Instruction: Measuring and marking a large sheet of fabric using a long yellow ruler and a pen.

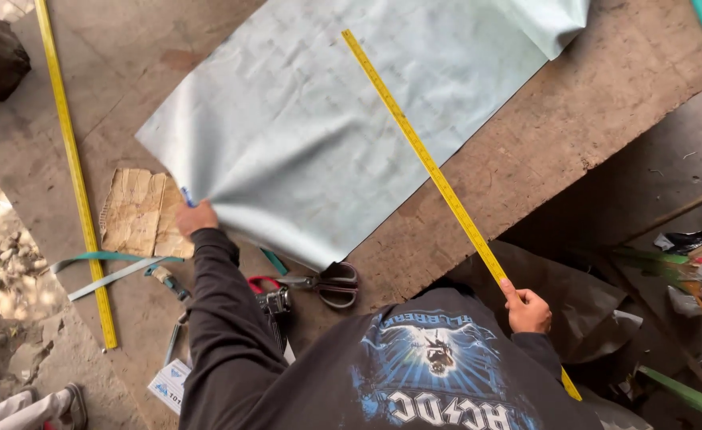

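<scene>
Nearest to us is our dark printed shirt (439,374), with both sleeved arms reaching out over the brown board surface (574,111). Our right hand (528,309) pinches the near end of one long yellow ruler (431,171), which runs diagonally far-left across the pale sheet (319,135). Our left hand (196,216) presses on the sheet's near-left corner and grips a blue pen (186,196). We count two yellow rulers: the second yellow ruler (72,167) lies alone along the left of the surface, well apart from the sheet. One pair of scissors (323,281) with red and dark handles rests just near of the sheet's near edge. One torn piece of cardboard (140,213) lies just left of our left hand. Two teal strips (112,267) lie nearer, crossing the second ruler.
</scene>
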